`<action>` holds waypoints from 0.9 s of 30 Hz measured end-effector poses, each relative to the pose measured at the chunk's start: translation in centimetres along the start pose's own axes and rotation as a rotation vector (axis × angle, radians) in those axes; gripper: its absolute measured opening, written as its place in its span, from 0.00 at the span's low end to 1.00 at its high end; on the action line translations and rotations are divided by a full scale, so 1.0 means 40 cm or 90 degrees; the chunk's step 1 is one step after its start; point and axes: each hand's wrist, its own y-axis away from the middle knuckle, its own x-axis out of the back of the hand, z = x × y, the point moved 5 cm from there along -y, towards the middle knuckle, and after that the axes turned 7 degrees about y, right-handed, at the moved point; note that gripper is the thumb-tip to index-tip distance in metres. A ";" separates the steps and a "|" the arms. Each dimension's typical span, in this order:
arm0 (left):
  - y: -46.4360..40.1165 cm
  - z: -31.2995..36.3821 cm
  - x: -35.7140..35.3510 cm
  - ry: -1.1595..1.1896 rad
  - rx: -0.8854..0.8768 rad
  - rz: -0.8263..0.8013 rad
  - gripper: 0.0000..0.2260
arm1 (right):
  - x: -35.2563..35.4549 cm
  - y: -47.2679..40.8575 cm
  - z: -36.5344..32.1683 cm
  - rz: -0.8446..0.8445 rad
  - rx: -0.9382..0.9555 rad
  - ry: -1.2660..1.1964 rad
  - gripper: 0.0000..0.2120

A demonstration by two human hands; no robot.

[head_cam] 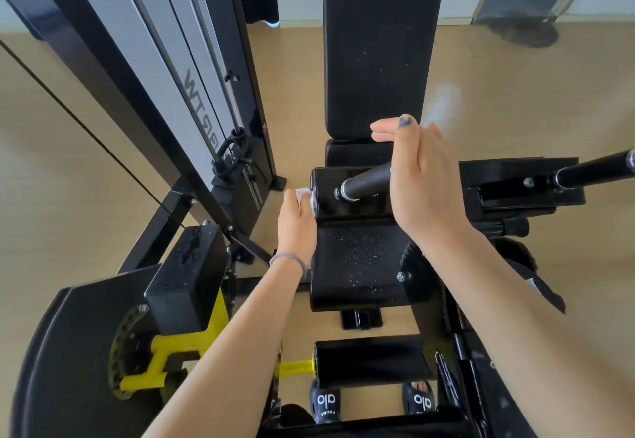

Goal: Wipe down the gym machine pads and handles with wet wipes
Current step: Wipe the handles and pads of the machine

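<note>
Head view, looking down over a black gym machine: left hand (297,222) gripping a bunched white wet wipe (304,197) and pressing it against the left side of a black pad (347,193), fingers curled round the cloth, most of it buried in the grip. Right hand (422,176) hovering over the short black handle (369,183) that sticks out of that pad, fingers straight and together, holding nothing; probably steadying the machine or waiting its turn, though touching the handle or merely passing above it, impossible to tell, since the hand is covering the handle's near end. Lying just below, a seat pad (360,259) speckled with pale flecks, droplets or dust, too fine to say. Standing beyond, an upright back pad (381,56); running off the right edge, a second handle (594,169) cut short by the frame. Showing at the bottom between frame bars, two slippers (324,401), partly hidden. Rising at left, the weight stack column (192,69), its top cropped and its lettering only partly readable. Judging by the single wipe at work, much of the machine likely awaiting a pass.
</note>
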 end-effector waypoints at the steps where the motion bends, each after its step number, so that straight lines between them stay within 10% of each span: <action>1: -0.014 -0.001 0.000 -0.033 -0.008 -0.024 0.10 | 0.000 -0.001 -0.001 0.002 -0.002 0.000 0.26; 12: -0.142 -0.027 -0.015 -0.291 0.053 -0.075 0.09 | -0.009 -0.010 0.011 0.004 0.016 0.016 0.26; 21: 0.073 -0.127 -0.104 0.389 0.472 0.021 0.15 | -0.011 -0.004 0.016 0.011 0.003 0.009 0.25; 27: 0.160 -0.004 -0.295 0.391 0.444 -0.067 0.19 | 0.012 -0.003 0.033 -0.082 -0.053 -0.153 0.28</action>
